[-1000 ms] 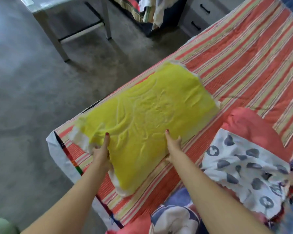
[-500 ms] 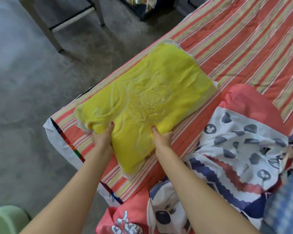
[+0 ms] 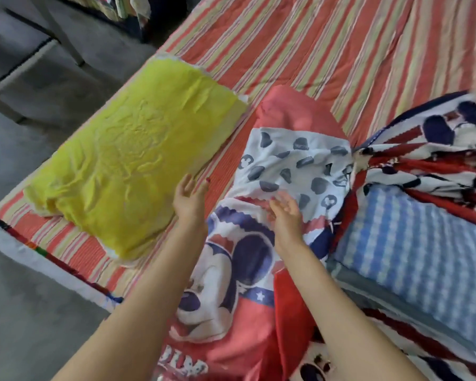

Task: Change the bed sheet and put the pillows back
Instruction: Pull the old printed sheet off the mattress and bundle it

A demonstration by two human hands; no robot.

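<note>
A yellow pillow (image 3: 132, 160) lies at the left end of the bed on the red-and-green striped sheet (image 3: 327, 50). To its right lies a red and white cartoon-mouse pillow (image 3: 294, 149). My left hand (image 3: 188, 199) hovers open between the two pillows, just off the yellow one's edge, holding nothing. My right hand (image 3: 285, 215) is open with its fingers over the near part of the cartoon pillow's white patterned cover. Whether it touches the cloth is blurred.
A blue checked pillow (image 3: 412, 251) lies at the right, partly under a bunched red, white and navy cartoon blanket (image 3: 437, 152). Grey floor (image 3: 25, 312) runs along the bed's left edge. A metal table frame (image 3: 52, 31) stands at the top left.
Both hands have let go of the yellow pillow, which now lies flat. They moved right toward the cartoon pillow, and the view swung right.
</note>
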